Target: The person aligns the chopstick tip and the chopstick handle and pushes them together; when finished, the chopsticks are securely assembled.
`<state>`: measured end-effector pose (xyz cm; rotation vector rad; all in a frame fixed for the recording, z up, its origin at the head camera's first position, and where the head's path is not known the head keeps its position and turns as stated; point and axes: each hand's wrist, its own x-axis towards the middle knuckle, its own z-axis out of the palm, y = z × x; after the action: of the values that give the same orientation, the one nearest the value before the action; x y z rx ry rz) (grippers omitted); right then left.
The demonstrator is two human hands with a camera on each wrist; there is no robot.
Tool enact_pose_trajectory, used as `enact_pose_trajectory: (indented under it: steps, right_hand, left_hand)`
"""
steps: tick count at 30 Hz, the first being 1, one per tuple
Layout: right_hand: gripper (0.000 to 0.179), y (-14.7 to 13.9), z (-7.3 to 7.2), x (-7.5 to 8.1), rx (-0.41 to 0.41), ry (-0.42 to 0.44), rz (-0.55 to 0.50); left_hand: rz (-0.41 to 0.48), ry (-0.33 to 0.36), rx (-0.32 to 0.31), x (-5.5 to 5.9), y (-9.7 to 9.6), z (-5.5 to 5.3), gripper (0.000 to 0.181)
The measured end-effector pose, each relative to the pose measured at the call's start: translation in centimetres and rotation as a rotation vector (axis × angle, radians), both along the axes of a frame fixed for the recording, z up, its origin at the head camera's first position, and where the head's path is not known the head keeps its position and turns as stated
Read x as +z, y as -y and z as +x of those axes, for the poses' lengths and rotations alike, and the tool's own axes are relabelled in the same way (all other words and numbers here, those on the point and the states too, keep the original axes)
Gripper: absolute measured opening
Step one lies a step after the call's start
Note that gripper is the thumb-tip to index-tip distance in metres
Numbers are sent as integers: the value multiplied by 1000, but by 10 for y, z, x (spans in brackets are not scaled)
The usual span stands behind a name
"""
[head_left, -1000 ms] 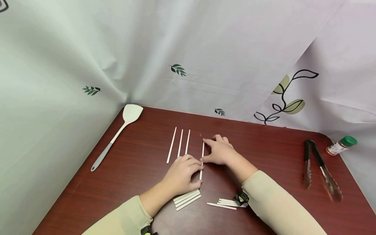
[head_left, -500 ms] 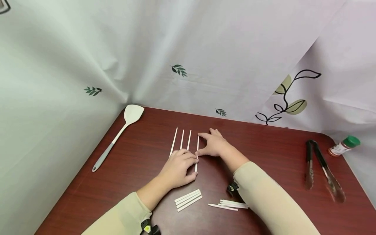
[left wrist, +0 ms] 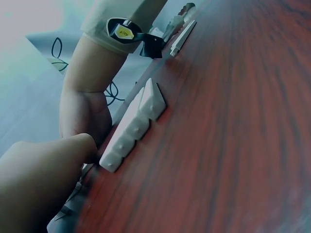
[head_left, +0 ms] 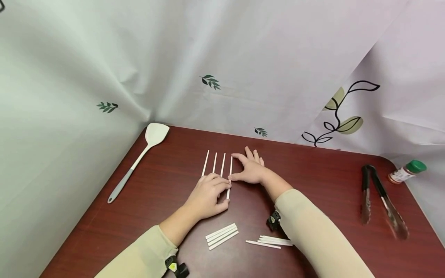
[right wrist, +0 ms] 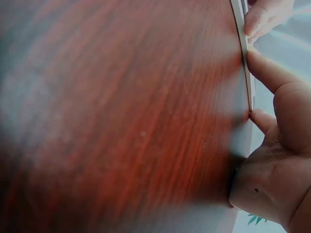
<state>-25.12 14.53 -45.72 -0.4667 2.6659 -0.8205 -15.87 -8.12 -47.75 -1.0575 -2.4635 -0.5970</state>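
Observation:
Thin white sticks stand side by side, lengthwise, on the dark red table (head_left: 180, 235). At the row's right end, both hands are on one white stick (head_left: 231, 166). My left hand (head_left: 206, 197) holds its near part between curled fingers and thumb, its knuckles covering the lower ends of the others. My right hand (head_left: 252, 170) has the index fingertip at the stick's far end and the thumb (right wrist: 265, 70) farther down, its other fingers spread. To the left lie three more, a leftmost stick (head_left: 206, 162), a middle stick (head_left: 214, 162) and a third stick (head_left: 223, 164).
Nearer the person lie several short white sticks (head_left: 221, 236) side by side, and a loose pile of sticks (head_left: 272, 241) sits by the right sleeve. A white spatula (head_left: 156, 133) lies left. Metal tongs (head_left: 391, 214) and a green-capped bottle (head_left: 401, 174) are right. Curtains enclose the table.
Both hands have slid leftward with the stick, bringing it close beside the three others. The right hand's outer fingers have spread out. The short sticks near the left wrist are now uncovered.

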Motion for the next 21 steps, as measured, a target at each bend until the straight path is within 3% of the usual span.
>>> enact_pose_trajectory:
  steps: [14,21]
  right_hand:
    - [95,-1,0,-1,-9,-12,-4]
    - [92,1,6,13,1,2,7]
  left_hand:
    - [-14,23,20,-3,0,0,39]
    - [-4,18,11,0,1,2,38]
